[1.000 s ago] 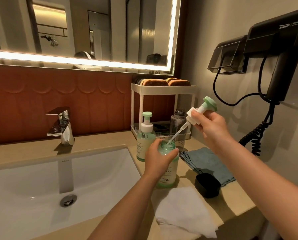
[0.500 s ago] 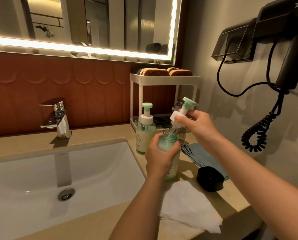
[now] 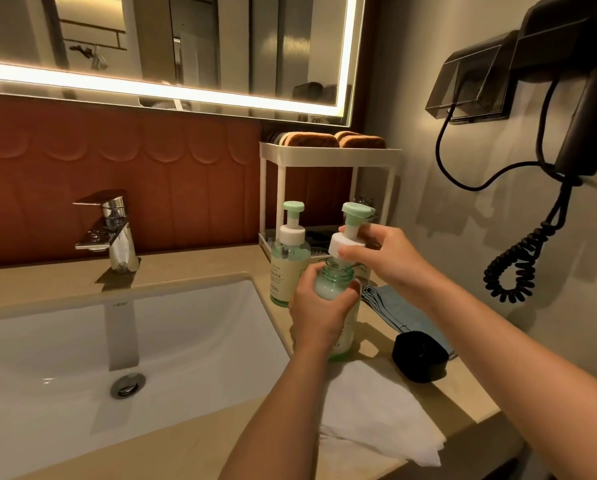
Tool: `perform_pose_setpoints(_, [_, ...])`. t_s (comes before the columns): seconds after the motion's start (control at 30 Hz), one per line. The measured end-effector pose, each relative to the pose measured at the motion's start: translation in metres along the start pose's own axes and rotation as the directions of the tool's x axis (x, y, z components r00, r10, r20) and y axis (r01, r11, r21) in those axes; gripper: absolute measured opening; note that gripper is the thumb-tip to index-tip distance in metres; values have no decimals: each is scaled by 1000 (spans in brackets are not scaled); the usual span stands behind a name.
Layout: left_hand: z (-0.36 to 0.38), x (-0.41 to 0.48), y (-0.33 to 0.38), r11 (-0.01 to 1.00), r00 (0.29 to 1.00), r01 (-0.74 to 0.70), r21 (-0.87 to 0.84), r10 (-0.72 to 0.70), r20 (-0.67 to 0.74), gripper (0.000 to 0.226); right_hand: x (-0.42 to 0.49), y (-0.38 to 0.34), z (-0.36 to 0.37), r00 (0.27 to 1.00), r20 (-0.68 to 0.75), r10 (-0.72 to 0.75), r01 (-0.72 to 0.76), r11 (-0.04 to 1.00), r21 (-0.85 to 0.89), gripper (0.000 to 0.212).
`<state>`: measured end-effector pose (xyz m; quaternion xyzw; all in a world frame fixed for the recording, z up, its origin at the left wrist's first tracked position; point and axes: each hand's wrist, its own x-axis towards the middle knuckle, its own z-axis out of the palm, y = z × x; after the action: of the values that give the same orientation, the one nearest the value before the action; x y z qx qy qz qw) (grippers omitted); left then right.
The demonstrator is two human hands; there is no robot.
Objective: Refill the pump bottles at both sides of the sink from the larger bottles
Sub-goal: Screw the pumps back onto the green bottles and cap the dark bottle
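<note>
A green pump bottle point(image 3: 335, 284) stands on the counter to the right of the sink, and my left hand point(image 3: 319, 315) grips it around the shoulder. My right hand point(image 3: 381, 258) pinches its white and green pump head point(image 3: 350, 230) by the collar, just above the bottle's open neck, with the tube down inside. Whitish liquid shows up to the neck. A second green pump bottle point(image 3: 288, 263) with its pump on stands just behind to the left. A clear larger bottle behind my right hand is mostly hidden.
The white sink point(image 3: 82, 348) and chrome tap point(image 3: 111, 230) lie to the left. A white two-tier rack point(image 3: 328, 157) stands at the back. On the counter are a white cloth point(image 3: 376, 414), a blue cloth point(image 3: 394, 308) and a black round lid point(image 3: 420, 356). A black hair dryer point(image 3: 567, 98) hangs on the right wall.
My right hand has lowered the pump head from up at the right, sliding its tube down into the bottle's neck. My left hand kept holding the bottle.
</note>
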<state>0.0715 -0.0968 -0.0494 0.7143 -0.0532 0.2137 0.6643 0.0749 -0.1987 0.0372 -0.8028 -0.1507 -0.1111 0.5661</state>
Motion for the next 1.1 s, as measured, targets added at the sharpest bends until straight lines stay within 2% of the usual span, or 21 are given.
perform_pose_setpoints(0.33, [0,3,-5,1000,1000,-26,-1,26,1,35,6,-5,-8,980,197,28,-13,997,-77,34])
perform_pose_setpoints(0.47, [-1,3,-5,1000,1000,-21,-3,21,6,35,9,1,-8,961,269,72,2,964,-265,41])
perform_pose_setpoints(0.6, [-1,5,-5,1000,1000,-13,3,13,13,38,10,-1,-8,954,287,87,4,953,-302,41])
perform_pose_setpoints(0.77, [-1,6,-8,1000,1000,-10,11,10,14,41,14,2,0,955,268,129,-4,906,-422,57])
perform_pose_setpoints(0.9, [-1,5,-7,1000,1000,-6,1,6,11,47,6,9,15,990,89,106,-59,903,-425,46])
perform_pose_setpoints(0.93, [-1,5,-6,1000,1000,-2,0,2,11,48,5,10,17,990,92,110,-60,900,-432,46])
perform_pose_setpoints(1.0, [-1,5,-7,1000,1000,5,0,-5,12,46,3,11,17,971,187,151,-63,910,-409,49])
perform_pose_setpoints(1.1, [0,5,-8,1000,1000,-13,11,13,11,43,-3,0,11,922,327,208,-130,961,-245,22])
